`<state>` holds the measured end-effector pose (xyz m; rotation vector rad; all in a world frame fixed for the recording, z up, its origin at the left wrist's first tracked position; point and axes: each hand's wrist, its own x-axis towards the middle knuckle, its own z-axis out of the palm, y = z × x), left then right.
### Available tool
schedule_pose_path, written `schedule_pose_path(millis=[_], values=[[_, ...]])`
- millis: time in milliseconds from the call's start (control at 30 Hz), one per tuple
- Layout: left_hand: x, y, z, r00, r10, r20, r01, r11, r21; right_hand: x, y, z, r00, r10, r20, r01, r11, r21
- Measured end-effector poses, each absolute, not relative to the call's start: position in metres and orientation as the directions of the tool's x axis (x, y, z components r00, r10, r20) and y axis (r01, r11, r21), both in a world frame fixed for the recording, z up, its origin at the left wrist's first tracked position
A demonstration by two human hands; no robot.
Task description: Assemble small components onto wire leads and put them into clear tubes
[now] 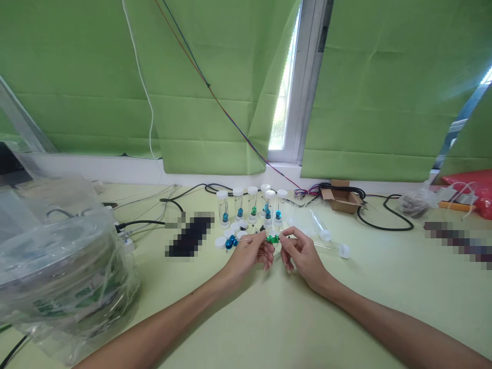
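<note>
Tubes point(252, 202), white-capped, crowd just beyond the green part point(273, 239), which the left hand point(249, 251) and right hand point(302, 252) seemingly both pinch; blue parts point(229, 244) lie left, a cardboard box point(343, 202) far right.

Worktop point(246, 328), pale yellow-green. Thereon: six clear upright tubes point(252, 204), white-ended, blue or green pieces inside; loose blue pieces point(231, 243), clustered; white caps point(220, 242), beside these; two clear tubes lying down point(327, 247), white-ended; cardboard box point(341, 199), open; black cable point(384, 228), looped; bulky round item point(77, 277), plastic-wrapped, left; dark item point(191, 236), pixelated; red bag point(485, 197), far right.
</note>
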<state>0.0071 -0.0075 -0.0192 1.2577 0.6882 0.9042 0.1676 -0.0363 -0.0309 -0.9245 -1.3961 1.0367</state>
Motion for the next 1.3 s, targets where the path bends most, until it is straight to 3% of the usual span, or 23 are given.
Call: schedule_pose_path(millis=[633,1000,1300], values=[[0.0084,-0.0094,-0.0218,0.543,0.839,0.030,-0.205,0.098,0.974,0.1694,-0.0299,-0.0346,-0.021,0.941,0.337,0.048,0.338,-0.940],[0.0073,-0.0081,-0.0191,0.526,0.850,0.043,-0.220,0.087,0.972,0.1689,-0.0352,-0.0324,-0.076,0.924,0.375,-0.086,0.369,-0.926],[0.0075,-0.0081,-0.0221,0.546,0.836,0.046,-0.200,0.077,0.977,0.1693,-0.0322,-0.0326,-0.045,0.938,0.343,0.007,0.343,-0.939]])
